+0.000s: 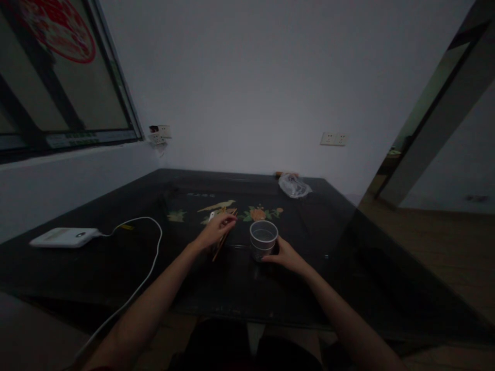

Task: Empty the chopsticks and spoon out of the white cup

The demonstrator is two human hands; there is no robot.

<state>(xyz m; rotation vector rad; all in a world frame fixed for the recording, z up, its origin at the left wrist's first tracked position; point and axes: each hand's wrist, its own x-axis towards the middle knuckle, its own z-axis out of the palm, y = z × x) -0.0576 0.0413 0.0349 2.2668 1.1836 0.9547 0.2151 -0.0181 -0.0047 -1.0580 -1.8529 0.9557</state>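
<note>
A clear plastic cup stands upright near the middle of the dark glass table. My right hand wraps round the cup's lower right side. Just left of the cup, my left hand is closed in a pinch on thin wooden sticks that slant down toward me from the fingers. A small white thing shows by the left hand's fingers; I cannot make out what it is.
A white box-shaped device lies at the table's left, and its white cable loops across and off the near edge. A crumpled clear plastic bag sits at the far edge by the wall. Painted flowers decorate the tabletop.
</note>
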